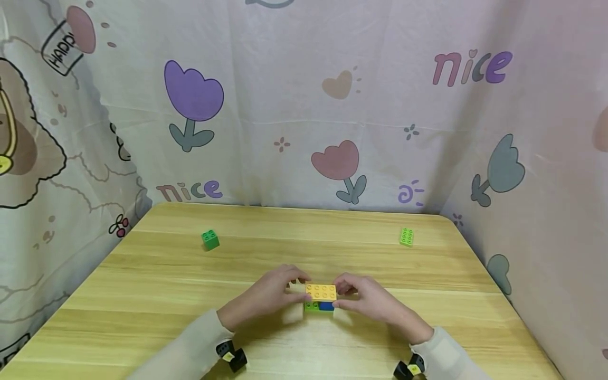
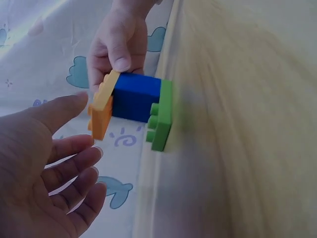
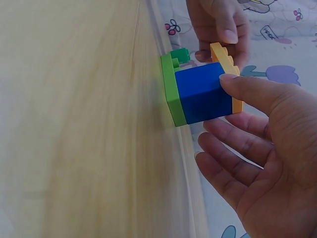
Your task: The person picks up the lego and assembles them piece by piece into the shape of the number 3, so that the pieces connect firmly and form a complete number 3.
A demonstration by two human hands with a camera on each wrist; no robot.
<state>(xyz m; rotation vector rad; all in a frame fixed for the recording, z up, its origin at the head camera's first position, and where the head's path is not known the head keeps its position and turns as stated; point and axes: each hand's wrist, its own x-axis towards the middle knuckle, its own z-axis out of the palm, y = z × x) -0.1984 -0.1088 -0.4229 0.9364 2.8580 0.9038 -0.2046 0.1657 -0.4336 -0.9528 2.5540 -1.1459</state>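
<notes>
Green base (image 1: 312, 306) is sitting under the blue block (image 1: 326, 306), yellow brick (image 1: 321, 292) capping it; three pieces apparently joined. Right hand (image 1: 372, 299) is pinching yellow brick, left hand (image 1: 267, 296) bracketing its overhang, contact unclear. Beyond blue block, dark green brick (image 1: 210, 240) (left) and lime brick (image 1: 406, 237) (right) are lying loose, probably remaining.

Wood-grain table (image 1: 142, 295), pale tulip-printed curtain (image 1: 275, 95)

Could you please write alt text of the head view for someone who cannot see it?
A person's left hand and right hand flank a brick stack at a wooden table: a yellow brick atop a blue brick on a light green base. Farther back sit a dark green brick at left and a lime brick at right, before printed fabric.
</notes>
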